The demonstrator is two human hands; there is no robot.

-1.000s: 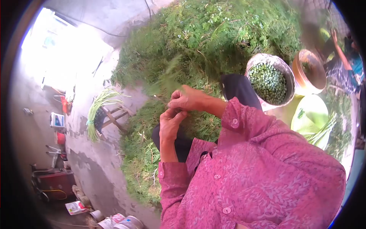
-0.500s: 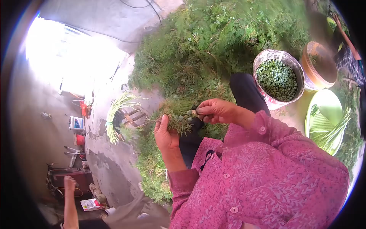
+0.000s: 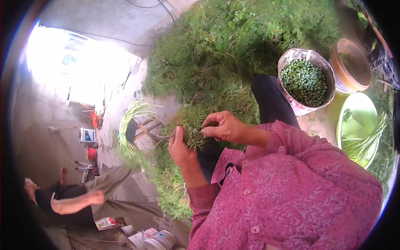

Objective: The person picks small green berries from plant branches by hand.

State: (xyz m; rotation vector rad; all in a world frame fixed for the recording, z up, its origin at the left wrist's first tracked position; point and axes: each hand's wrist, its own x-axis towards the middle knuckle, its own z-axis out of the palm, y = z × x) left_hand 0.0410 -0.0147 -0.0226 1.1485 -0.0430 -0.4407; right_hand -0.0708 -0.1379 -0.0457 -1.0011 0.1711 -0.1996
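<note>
My left hand (image 3: 182, 148) is closed around a leafy evergreen sprig (image 3: 195, 138), which looks like arborvitae, its thumb pointing up. My right hand (image 3: 225, 127) meets the sprig from the right, thumb and forefinger pinched at a small blue-green cone (image 3: 196, 130). The fingertips partly cover what they grip. Both hands are above my dark-trousered lap. To the right of my knee stands a bucket (image 3: 287, 98) with a whitish, stained rim, holding many small green cones (image 3: 306, 81).
A large heap of evergreen branches (image 3: 216, 54) spreads ahead. Beyond the bucket are an orange-brown tub (image 3: 354, 66) and a lime-green basket (image 3: 348, 121) with long green beans (image 3: 371, 141). Another bundle of beans (image 3: 125, 129) lies by a wooden stool (image 3: 146, 131). At lower left is another person (image 3: 79, 204).
My right hand has moved left, closer to my left hand, and now pinches at the sprig. The other person has come further into view at lower left.
</note>
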